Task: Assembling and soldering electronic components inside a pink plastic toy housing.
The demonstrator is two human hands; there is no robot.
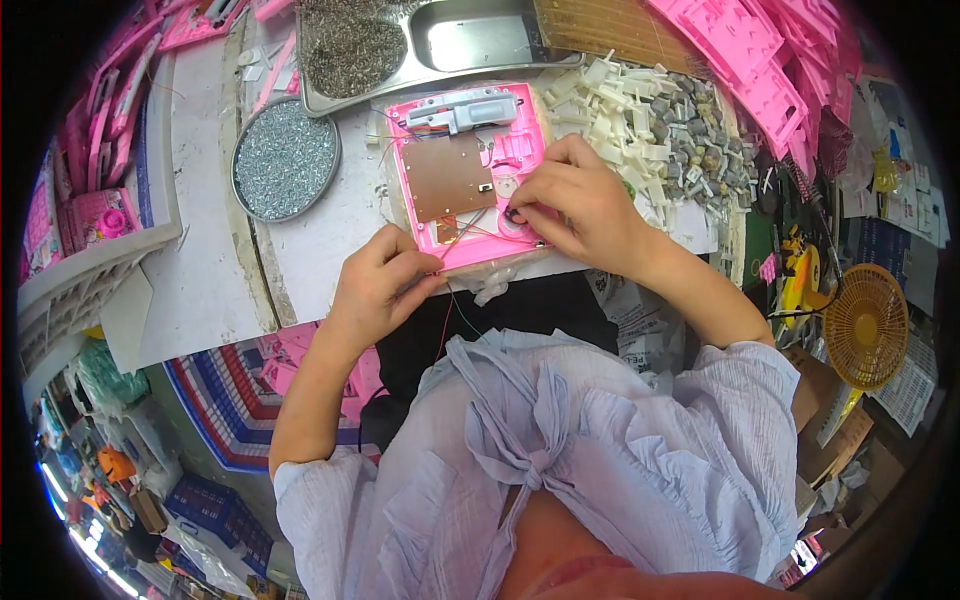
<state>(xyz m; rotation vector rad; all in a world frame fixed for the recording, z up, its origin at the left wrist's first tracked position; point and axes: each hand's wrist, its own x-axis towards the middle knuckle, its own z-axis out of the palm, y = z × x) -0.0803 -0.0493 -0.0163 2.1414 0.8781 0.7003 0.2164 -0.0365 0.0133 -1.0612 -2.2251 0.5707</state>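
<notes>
A pink plastic toy shell (470, 180) lies open on the white bench, with a brown circuit board (447, 176) inside and a grey part (462, 110) along its far edge. My left hand (380, 275) rests at the shell's near left corner, its fingers pinching thin red wires (455, 240). My right hand (575, 200) covers the shell's right side, with its fingertips pressed on a small dark round part (515, 215).
A round tin of small screws (285, 160) sits to the left. A steel tray (420, 45) at the back holds more metal bits. A heap of white and grey plastic parts (650, 130) lies to the right, with pink shells (770, 70) beyond. A small yellow fan (865, 325) stands at the right.
</notes>
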